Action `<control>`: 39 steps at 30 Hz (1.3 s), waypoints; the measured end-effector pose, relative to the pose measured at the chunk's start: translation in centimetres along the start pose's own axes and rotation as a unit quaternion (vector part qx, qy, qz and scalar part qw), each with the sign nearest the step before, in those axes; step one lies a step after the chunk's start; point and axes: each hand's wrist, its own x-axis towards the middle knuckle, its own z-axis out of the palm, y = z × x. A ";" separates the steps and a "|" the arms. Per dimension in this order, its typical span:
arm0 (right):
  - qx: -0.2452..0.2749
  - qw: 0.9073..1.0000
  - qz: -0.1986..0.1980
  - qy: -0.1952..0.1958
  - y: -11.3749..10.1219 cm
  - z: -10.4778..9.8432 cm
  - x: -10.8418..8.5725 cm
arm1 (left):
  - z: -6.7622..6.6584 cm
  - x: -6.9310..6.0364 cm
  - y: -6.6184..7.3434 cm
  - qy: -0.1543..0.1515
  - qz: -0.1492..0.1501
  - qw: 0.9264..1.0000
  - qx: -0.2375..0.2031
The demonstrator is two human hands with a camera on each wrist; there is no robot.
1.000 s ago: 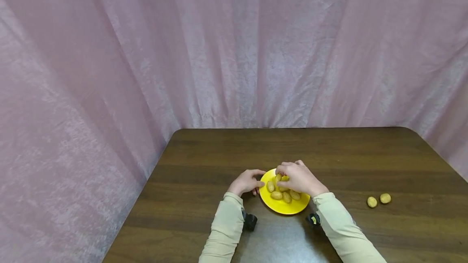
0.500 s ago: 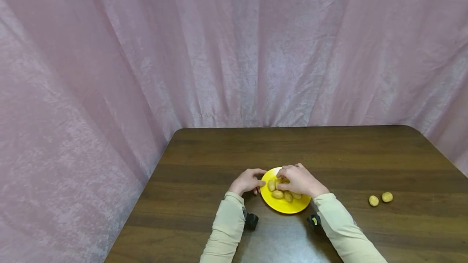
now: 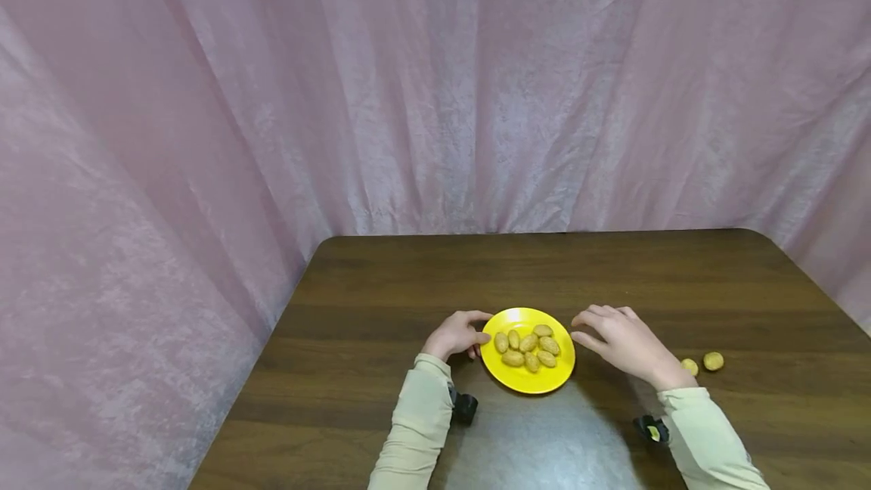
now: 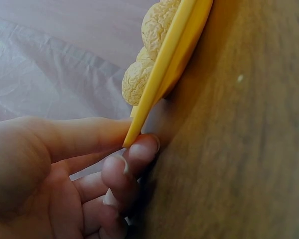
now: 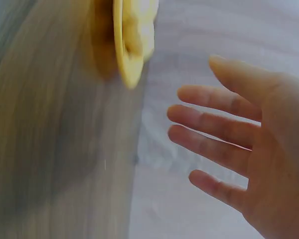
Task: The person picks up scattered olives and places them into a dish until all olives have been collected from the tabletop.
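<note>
A yellow plate (image 3: pixel 524 384) sits on the brown table, holding several small oval, wrinkled tan pieces (image 3: pixel 528 342) whose kind I cannot tell. At its left rim is my left hand (image 3: pixel 454 335). The left wrist view shows its thumb on top of the rim and the fingertips (image 4: pixel 143 149) under it, pinching the edge of the plate (image 4: pixel 164 64). Just right of the plate my right hand (image 3: pixel 622 339) hovers with nothing in it. Its fingers (image 5: pixel 214 122) are spread and nearly straight in the right wrist view, apart from the plate.
Two more tan pieces lie on the table to the right: one round piece (image 3: pixel 713 361) in full view, the other (image 3: pixel 689 366) partly behind my right wrist. A pink curtain (image 3: pixel 435 97) hangs behind the table's far edge (image 3: pixel 544 234).
My right hand has left the pieces on the plate and moved right, off the plate, with its fingers spreading. My left hand stays on the rim.
</note>
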 end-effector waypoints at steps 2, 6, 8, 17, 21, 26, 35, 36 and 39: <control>-0.005 1.000 0.010 0.001 1.0 -0.7 -0.8 | -0.1 0.0 0.0 0.003 -0.005 1.000 0.005; -0.016 0.999 0.031 -0.011 3.1 -2.0 -2.3 | -0.3 0.0 0.1 0.004 -0.004 1.000 0.003; -0.024 0.998 0.044 -0.034 4.2 -2.5 -3.1 | -0.3 0.0 0.1 0.003 -0.002 1.000 -0.001; -0.037 0.986 0.110 -0.122 8.9 -4.0 -6.5 | -0.2 0.2 0.0 -0.002 0.006 1.000 -0.011; -0.048 0.987 0.099 -0.114 9.6 -3.6 -7.1 | -0.3 0.3 0.1 -0.002 0.005 1.000 -0.013; -0.067 0.991 0.071 -0.095 9.9 -2.8 -7.7 | -0.2 0.3 0.2 -0.004 0.004 1.000 -0.016; -0.069 0.990 0.086 -0.091 9.9 -1.9 -7.7 | 0.0 0.0 0.1 -0.002 -0.005 1.000 -0.012; -0.070 0.990 0.086 -0.089 9.9 -1.9 -7.7 | 0.0 0.0 0.0 -0.002 -0.006 1.000 -0.011; -0.074 0.991 0.084 -0.076 9.6 -1.8 -7.5 | 0.0 0.1 -0.1 -0.005 -0.007 1.000 -0.009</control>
